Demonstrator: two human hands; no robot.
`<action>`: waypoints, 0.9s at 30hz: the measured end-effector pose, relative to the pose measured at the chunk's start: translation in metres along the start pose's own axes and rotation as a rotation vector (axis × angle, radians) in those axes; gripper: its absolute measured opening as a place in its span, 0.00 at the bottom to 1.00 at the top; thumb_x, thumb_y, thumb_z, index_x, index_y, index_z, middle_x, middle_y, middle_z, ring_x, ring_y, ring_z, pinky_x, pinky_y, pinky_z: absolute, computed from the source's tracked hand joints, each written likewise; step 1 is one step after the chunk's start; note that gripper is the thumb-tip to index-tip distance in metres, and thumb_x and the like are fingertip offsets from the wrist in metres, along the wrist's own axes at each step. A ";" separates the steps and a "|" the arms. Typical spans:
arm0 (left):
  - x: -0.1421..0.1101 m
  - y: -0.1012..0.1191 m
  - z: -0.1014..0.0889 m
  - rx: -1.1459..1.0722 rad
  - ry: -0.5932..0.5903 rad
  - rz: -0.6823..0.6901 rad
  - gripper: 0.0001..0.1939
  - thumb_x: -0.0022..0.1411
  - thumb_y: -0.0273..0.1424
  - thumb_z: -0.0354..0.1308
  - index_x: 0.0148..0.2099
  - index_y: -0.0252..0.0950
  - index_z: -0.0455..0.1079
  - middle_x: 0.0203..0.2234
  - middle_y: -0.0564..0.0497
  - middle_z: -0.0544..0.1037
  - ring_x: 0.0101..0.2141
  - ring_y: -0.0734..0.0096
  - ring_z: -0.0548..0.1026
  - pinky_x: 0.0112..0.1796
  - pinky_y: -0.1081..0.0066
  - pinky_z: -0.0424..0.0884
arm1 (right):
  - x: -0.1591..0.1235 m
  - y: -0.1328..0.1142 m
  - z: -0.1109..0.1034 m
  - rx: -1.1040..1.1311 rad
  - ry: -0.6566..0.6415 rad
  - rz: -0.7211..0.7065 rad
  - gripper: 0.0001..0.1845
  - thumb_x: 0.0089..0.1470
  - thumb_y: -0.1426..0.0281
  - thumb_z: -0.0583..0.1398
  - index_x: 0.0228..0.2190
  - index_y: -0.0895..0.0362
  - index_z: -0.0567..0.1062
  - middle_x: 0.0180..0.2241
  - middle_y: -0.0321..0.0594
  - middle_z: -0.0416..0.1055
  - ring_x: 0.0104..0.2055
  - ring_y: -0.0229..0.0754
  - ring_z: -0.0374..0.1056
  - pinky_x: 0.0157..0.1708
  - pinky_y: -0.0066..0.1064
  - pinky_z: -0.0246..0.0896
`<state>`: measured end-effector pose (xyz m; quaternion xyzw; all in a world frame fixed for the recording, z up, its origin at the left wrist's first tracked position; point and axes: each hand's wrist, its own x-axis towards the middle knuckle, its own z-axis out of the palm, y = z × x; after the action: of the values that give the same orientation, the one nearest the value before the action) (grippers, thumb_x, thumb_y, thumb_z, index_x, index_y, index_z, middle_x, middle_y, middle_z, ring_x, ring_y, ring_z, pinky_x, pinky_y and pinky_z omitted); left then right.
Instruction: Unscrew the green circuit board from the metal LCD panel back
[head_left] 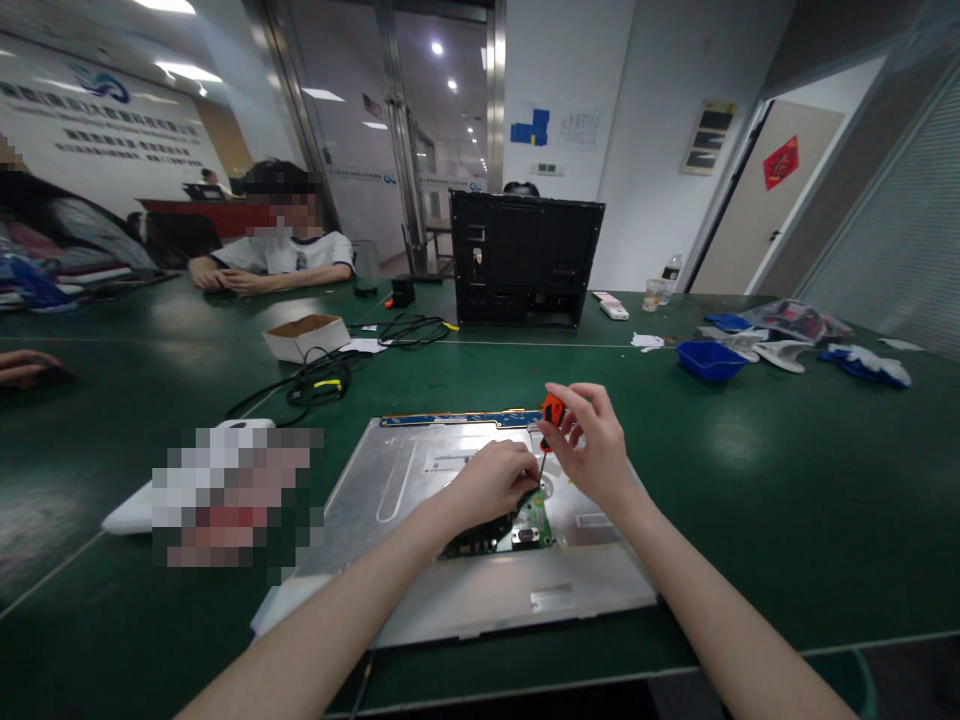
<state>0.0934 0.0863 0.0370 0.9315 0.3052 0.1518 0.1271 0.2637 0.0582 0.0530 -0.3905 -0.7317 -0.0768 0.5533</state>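
A silver metal back panel of a monitor (420,590) lies flat on the green table in front of me. A green circuit board (531,522) sits on it near the middle. My right hand (592,450) pinches the orange handle of a small screwdriver (553,410), whose shaft points down at the board. My left hand (491,485) rests curled on the board beside the screwdriver tip, fingers closed on it.
A black computer chassis (525,258) stands at the back. A cardboard box (306,336) and black cables (322,380) lie to the left, a blue tray (709,358) and gloves (862,362) to the right. A person sits across the table at the far left.
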 end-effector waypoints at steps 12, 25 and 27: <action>-0.001 0.002 -0.001 0.009 0.005 0.006 0.06 0.60 0.22 0.59 0.34 0.35 0.75 0.30 0.51 0.79 0.33 0.67 0.75 0.35 0.72 0.65 | -0.003 0.001 0.002 0.044 0.014 0.090 0.17 0.60 0.64 0.61 0.49 0.53 0.66 0.34 0.36 0.71 0.21 0.32 0.63 0.20 0.24 0.63; 0.000 0.000 -0.001 -0.016 0.004 0.015 0.05 0.60 0.22 0.59 0.33 0.34 0.75 0.29 0.50 0.79 0.32 0.67 0.75 0.35 0.72 0.65 | 0.002 -0.005 -0.001 0.024 0.022 0.008 0.17 0.61 0.72 0.57 0.51 0.51 0.69 0.42 0.42 0.69 0.27 0.33 0.67 0.20 0.24 0.66; 0.000 0.000 0.000 -0.017 0.006 0.017 0.06 0.60 0.22 0.58 0.33 0.35 0.75 0.29 0.50 0.79 0.32 0.67 0.75 0.35 0.71 0.65 | 0.001 -0.004 0.000 0.038 0.030 0.013 0.16 0.60 0.70 0.58 0.50 0.52 0.68 0.40 0.41 0.71 0.27 0.34 0.68 0.20 0.24 0.65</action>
<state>0.0932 0.0866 0.0368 0.9324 0.2964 0.1583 0.1328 0.2609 0.0558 0.0554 -0.3835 -0.7223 -0.0653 0.5718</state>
